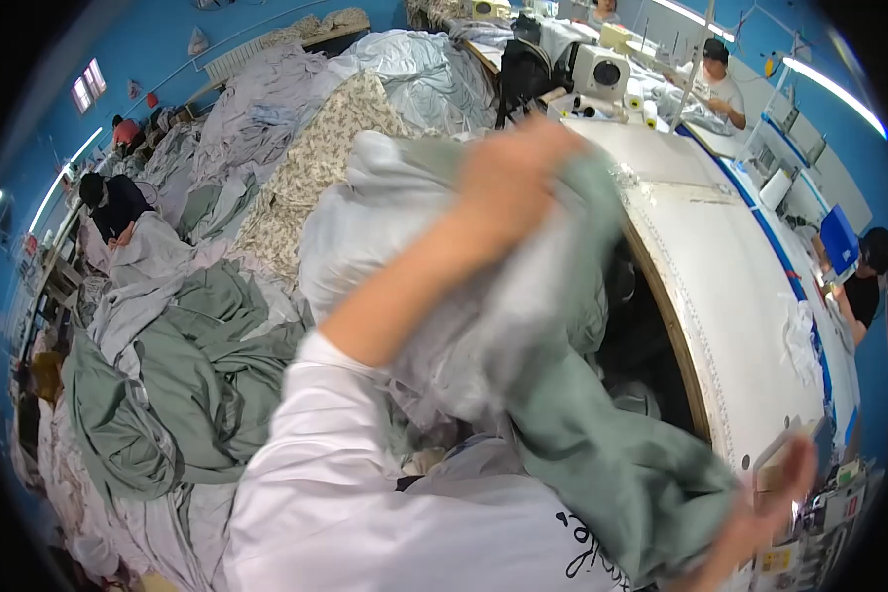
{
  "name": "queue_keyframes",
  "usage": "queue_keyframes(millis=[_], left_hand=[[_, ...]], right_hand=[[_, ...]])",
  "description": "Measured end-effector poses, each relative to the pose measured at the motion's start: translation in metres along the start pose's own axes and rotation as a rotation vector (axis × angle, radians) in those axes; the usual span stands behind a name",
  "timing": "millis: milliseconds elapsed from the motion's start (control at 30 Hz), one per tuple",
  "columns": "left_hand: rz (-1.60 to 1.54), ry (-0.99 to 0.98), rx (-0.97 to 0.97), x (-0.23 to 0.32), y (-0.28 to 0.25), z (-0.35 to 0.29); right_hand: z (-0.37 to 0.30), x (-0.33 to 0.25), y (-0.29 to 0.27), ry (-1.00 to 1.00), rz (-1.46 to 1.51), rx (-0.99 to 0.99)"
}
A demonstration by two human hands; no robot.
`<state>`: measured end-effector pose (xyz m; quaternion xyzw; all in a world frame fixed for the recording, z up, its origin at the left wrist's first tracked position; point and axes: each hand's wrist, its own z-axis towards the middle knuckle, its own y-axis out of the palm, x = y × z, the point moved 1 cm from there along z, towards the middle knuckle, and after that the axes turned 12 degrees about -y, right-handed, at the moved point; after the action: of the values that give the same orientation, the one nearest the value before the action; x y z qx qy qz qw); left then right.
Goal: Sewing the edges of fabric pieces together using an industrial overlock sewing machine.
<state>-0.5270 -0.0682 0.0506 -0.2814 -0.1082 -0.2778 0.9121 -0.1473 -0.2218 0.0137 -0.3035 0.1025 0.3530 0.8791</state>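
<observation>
My left hand (518,178) is raised over the middle of the view, smeared by motion but closed on a grey-green cloth (612,424). From that hand the cloth hangs down in folds, its paler grey-white side (395,227) bunched under my forearm. At the lower right the same cloth runs across my lap to my right hand (775,498). That hand is blurred too, with fingers stretched upward and apart, beside the cloth's edge at the white table (750,326). Whether its palm touches the cloth is hard to make out.
Heaps of cloth lie on the left, including a green pile (192,365) and a patterned cloth (316,168). A sewing machine (599,74) and thread spools stand at the far end. Several people work around, one seated (118,212) at left. A dark gap (651,340) borders the table.
</observation>
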Motion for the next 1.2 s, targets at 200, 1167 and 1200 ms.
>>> queue_keyframes(millis=[200,1167,1200], left_hand=[[-0.087,0.197,-0.339,0.073,0.054,-0.038],[0.252,-0.798,-0.268,-0.115,0.104,-0.187],[0.1,-0.774,-0.193,-0.107,0.109,-0.192]], right_hand=[[0.004,-0.041,0.167,0.248,0.486,-0.213],[-0.22,0.096,0.089,0.672,0.022,-0.303],[-0.188,0.088,0.11,0.738,0.301,-0.393]])
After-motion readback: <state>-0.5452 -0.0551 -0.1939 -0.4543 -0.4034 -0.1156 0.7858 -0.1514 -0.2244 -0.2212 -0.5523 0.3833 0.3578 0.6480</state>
